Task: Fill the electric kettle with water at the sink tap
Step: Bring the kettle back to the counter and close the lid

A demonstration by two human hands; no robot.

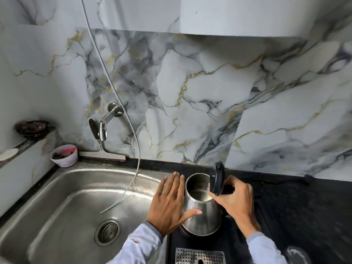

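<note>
A steel electric kettle (204,214) stands on the black counter just right of the sink, its black lid (217,178) flipped up so the inside shows. My right hand (233,200) is closed around the kettle's black handle. My left hand (168,202) lies flat against the kettle's left side, fingers spread and thumb across the front. The chrome wall tap (103,128) with a black lever sticks out of the marble wall above the sink's back left. The steel sink (62,206) lies to the left with its drain (108,231) near the front; no water runs.
A thin white hose (133,134) hangs down the wall into the sink basin. A white cup (64,155) with red residue sits at the sink's back left corner, a dark scrubber (32,128) on the ledge above. A perforated metal plate (200,256) lies at the counter's front edge.
</note>
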